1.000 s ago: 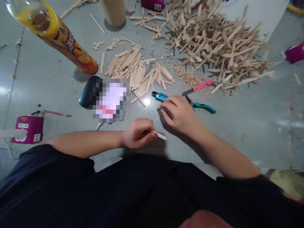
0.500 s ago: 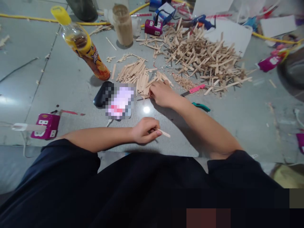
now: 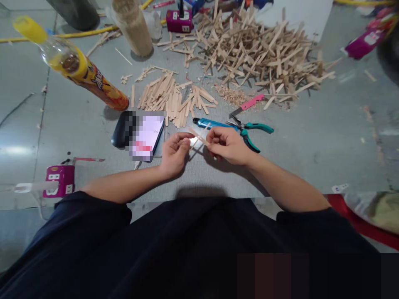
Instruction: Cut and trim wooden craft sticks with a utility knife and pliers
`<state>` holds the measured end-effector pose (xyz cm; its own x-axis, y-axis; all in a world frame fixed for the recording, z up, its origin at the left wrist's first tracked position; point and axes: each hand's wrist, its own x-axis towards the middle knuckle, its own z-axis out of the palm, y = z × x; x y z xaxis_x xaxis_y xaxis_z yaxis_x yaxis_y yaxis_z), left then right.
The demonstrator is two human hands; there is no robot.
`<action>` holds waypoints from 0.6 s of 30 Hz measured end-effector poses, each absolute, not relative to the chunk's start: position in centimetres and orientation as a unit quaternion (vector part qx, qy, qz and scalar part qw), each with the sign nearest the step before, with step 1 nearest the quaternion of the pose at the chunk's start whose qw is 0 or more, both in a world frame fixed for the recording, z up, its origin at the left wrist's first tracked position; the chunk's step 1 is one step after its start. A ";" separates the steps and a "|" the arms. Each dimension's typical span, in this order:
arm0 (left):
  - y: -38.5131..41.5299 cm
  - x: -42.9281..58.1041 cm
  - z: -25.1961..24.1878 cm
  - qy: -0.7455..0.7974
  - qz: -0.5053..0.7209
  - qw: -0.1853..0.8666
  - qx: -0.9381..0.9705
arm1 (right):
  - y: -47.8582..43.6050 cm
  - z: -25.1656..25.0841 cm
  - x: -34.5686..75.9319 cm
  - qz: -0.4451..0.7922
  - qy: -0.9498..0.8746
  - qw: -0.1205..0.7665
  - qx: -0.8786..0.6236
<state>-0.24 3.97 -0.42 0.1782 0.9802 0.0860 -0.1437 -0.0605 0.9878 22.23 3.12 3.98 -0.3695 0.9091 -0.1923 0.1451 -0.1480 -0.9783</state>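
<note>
Two wooden craft sticks (image 3: 199,137) cross in an X between my hands, just above the table. My left hand (image 3: 175,154) is closed in a pinch at the left side of the cross. From the right, my right hand (image 3: 228,145) pinches the end of one stick between thumb and fingers. Which hand bears the other stick's weight is hard to tell. Beyond my hands lies a pile of loose flat craft sticks (image 3: 168,97). A blue utility knife (image 3: 215,123) and teal-handled pliers (image 3: 249,133) lie right behind my right hand.
A large heap of joined crossed sticks (image 3: 258,54) lies at the back right. Nearby are a pink-handled blade (image 3: 252,102) and wood shavings (image 3: 232,95). A phone (image 3: 148,135), black case (image 3: 122,129), tilted-looking bottle (image 3: 93,79), jar (image 3: 134,31) and purple socket adapter (image 3: 59,180) stand left.
My right hand has come back from the stick pile toward my left hand, now with a stick. My left hand has moved up and left. The blue knife and pliers are now uncovered.
</note>
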 end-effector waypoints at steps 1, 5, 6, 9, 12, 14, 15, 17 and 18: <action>3.9 -0.2 -0.2 0.388 0.495 0.575 0.523 | 2.7 3.8 22.2 0.608 -0.565 0.321 -0.457; 3.6 0.0 0.3 0.389 0.476 0.601 0.511 | 1.9 3.3 22.3 0.621 -0.557 0.328 -0.444; 3.5 0.0 0.4 0.390 0.473 0.602 0.511 | 1.8 3.2 22.3 0.612 -0.561 0.333 -0.447; 3.3 0.1 0.3 0.397 0.459 0.616 0.502 | 1.4 2.6 21.9 0.573 -0.582 0.346 -0.462; 3.0 -0.1 0.2 0.411 0.434 0.638 0.486 | 0.9 2.3 21.3 0.574 -0.575 0.354 -0.464; 2.8 -0.5 0.0 0.418 0.421 0.640 0.488 | 0.6 2.3 21.0 0.586 -0.559 0.361 -0.461; 2.8 -0.7 -0.1 0.416 0.416 0.641 0.492 | 0.5 2.3 21.0 0.591 -0.552 0.366 -0.460; 2.8 -1.1 -0.5 0.398 0.409 0.654 0.497 | 0.4 2.4 21.2 0.598 -0.540 0.372 -0.462; 2.8 -1.3 -0.8 0.381 0.411 0.663 0.496 | 0.5 2.5 21.4 0.603 -0.532 0.375 -0.460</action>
